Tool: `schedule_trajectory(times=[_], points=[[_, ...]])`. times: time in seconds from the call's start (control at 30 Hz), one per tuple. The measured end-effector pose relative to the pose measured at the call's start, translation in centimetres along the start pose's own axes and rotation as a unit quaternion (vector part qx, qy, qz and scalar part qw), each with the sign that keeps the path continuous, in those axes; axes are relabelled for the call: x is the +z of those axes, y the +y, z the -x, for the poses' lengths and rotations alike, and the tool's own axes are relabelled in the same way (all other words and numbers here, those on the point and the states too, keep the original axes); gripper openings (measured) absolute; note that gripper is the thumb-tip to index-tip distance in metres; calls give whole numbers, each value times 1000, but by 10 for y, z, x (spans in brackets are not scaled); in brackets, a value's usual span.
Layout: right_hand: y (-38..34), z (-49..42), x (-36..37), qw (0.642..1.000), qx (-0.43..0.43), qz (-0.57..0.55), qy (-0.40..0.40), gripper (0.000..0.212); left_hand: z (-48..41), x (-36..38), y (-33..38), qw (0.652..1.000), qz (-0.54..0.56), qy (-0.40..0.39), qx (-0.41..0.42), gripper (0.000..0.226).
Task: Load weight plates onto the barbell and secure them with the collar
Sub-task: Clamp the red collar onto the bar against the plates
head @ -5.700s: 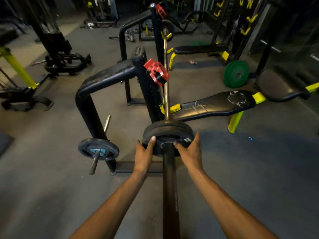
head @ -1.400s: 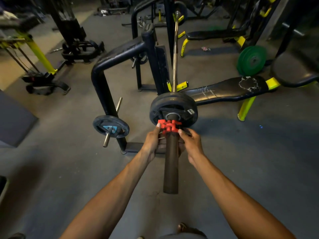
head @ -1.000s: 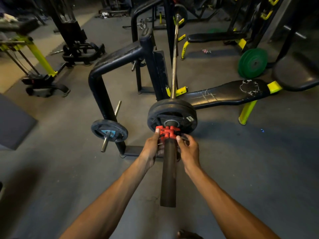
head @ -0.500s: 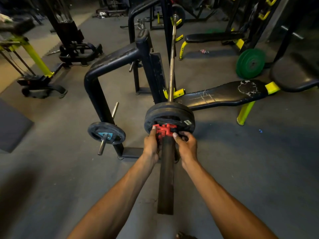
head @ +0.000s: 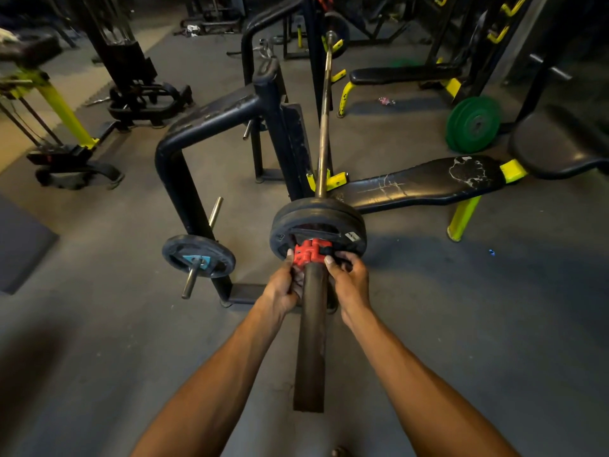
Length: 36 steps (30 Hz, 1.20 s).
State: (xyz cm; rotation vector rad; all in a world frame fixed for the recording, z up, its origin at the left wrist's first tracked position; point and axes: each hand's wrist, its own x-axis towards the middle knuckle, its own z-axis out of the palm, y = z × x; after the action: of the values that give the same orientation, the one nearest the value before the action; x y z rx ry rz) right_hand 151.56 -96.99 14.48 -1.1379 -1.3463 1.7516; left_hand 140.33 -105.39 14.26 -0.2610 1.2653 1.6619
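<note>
Head view: the red collar (head: 309, 253) sits on the barbell sleeve (head: 311, 324), pressed against the black weight plates (head: 318, 222). The left hand (head: 283, 286) and right hand (head: 349, 282) both grip the collar from either side. Loading looks finished; locking is in hand. Next, the collar's lever likely needs snapping closed, flush to the plates.

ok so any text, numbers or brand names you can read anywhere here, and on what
None can be read.
White sticker on the outer weight plate: marks too blurred to read.
Blue label on the stored plate on the rack peg: too small to read.
Red collar, held by the left hand and right hand: no print visible.
</note>
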Motion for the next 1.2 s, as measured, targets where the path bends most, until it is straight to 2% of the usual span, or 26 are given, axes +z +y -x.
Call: schedule_trajectory(times=[0.13, 0.2, 0.27, 0.33, 0.37, 0.53, 0.73, 0.83, 0.97, 1.2], points=[[-10, 12, -3, 994, -40, 100, 29, 26, 20, 0, 9, 996, -83, 7, 38, 47], [-18, 32, -3, 979, -123, 151, 59, 19, 44, -4, 13, 985, -145, 40, 88, 47], [-26, 58, 4, 944, -248, 207, 72, 14, 71, -20, 16, 969, -181, 71, 149, 40], [-32, 82, 19, 915, -321, 240, 37, 11, 97, -46, 18, 956, -219, 71, 180, 27], [-34, 91, 29, 911, -331, 247, 5, 11, 108, -62, 20, 954, -230, 66, 182, 23], [-8, 125, 98, 894, -308, 296, -134, 10, 141, -156, 37, 951, -241, 81, 178, 29], [42, 160, 214, 871, -252, 334, -258, 17, 156, -277, 72, 940, -231, 139, 210, 22], [62, 178, 279, 855, -244, 349, -295, 11, 157, -341, 96, 928, -263, 150, 219, 19], [81, 197, 358, 847, -203, 372, -322, 9, 165, -421, 136, 917, -310, 170, 185, 18], [101, 183, 482, 818, -170, 411, -365, 9, 138, -513, 232, 902, -351, 199, 155, 20]])
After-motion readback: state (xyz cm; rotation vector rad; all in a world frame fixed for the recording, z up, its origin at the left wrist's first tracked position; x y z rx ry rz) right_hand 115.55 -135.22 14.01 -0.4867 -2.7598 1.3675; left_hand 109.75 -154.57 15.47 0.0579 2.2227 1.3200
